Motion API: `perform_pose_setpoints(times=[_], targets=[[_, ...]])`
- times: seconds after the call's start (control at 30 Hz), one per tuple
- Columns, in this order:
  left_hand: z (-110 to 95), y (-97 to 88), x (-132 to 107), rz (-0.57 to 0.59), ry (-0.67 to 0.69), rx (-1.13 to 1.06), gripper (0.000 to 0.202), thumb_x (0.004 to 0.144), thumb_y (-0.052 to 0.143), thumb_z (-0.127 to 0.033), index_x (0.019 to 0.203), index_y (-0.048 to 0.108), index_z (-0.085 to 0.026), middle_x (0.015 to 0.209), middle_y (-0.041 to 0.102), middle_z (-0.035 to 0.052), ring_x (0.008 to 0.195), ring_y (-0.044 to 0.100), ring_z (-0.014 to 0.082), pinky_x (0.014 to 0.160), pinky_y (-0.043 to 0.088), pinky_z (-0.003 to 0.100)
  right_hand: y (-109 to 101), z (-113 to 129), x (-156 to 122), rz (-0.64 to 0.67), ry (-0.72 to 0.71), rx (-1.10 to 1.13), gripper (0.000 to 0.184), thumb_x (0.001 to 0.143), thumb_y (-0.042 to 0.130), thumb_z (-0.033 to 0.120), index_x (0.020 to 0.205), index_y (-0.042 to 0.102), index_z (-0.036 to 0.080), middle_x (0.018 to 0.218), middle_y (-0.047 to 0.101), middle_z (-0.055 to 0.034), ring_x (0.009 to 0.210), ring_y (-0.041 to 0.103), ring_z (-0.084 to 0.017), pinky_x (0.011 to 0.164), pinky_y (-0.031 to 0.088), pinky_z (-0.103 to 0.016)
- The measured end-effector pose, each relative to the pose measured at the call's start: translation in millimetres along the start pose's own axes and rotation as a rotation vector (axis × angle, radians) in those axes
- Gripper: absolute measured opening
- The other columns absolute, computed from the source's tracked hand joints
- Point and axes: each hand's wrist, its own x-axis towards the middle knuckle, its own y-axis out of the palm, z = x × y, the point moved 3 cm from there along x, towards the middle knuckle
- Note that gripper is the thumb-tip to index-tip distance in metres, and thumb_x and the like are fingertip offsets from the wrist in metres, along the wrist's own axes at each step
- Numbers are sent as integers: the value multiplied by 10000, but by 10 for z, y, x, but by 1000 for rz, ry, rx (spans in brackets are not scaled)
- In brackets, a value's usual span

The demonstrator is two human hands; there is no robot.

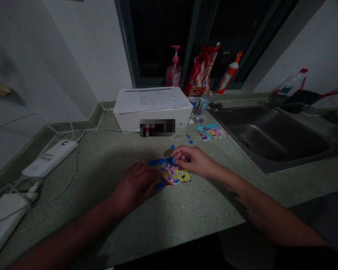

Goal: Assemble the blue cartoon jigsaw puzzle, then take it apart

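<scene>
Left hand: fingers lie spread on the jigsaw puzzle, gripping nothing. Right hand: fingertips curled at the puzzle's upper edge, grip unclear. Puzzle partly assembled; loose pieces lie beyond on the counter.

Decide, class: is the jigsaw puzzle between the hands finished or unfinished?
Unfinished: the puzzle has a ragged, uneven outline, and loose blue pieces still lie apart from it on the counter.
</scene>
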Motion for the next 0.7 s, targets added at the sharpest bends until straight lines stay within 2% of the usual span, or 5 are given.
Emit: perform_pose_setpoints(times=[0.13, 0.33, 0.43, 0.57, 0.7], targets=[[-3, -4, -4, -11, -6, 5, 103, 987, 624, -189, 1083, 658, -203, 959, 748, 51, 871, 692, 221, 798, 567, 393, 120, 59, 23, -22, -72, -85, 226, 933, 641, 219, 1118, 755, 283, 964, 769, -13, 794, 684, -165, 743, 537, -298], [-18, 3, -1, 22, 5, 5, 114, 1000, 595, -185, 1093, 657, -210, 959, 743, 48, 868, 684, 223, 804, 569, 409, -380, -459, 149, -228, 111, -200, 245, 981, 565, 211, 1139, 753, 225, 1114, 784, -89, 948, 718, -208, 870, 559, -354], [-20, 5, -1, 20, 5, -1, 118, 1000, 590, -178, 1093, 656, -207, 966, 747, 52, 880, 686, 224, 817, 571, 415, -462, -636, 164, -175, 145, -268, 248, 938, 592, 177, 1110, 766, 216, 1053, 789, -79, 921, 728, -211, 859, 560, -350], [-24, -1, -3, 33, 2, 5, 125, 997, 585, -164, 1091, 656, -208, 975, 748, 56, 901, 688, 227, 841, 566, 421, -455, -651, 140, -98, 91, -479, 212, 936, 597, 216, 1019, 792, 224, 1035, 777, -84, 924, 719, -235, 877, 543, -364], [-36, -7, -4, 34, 18, 11, 128, 995, 592, -157, 1104, 644, -199, 983, 745, 55, 908, 677, 228, 844, 559, 416, -562, -632, 164, -160, 128, -606, 224, 967, 588, 258, 1046, 794, 221, 1085, 768, -109, 1033, 706, -260, 914, 519, -350]])
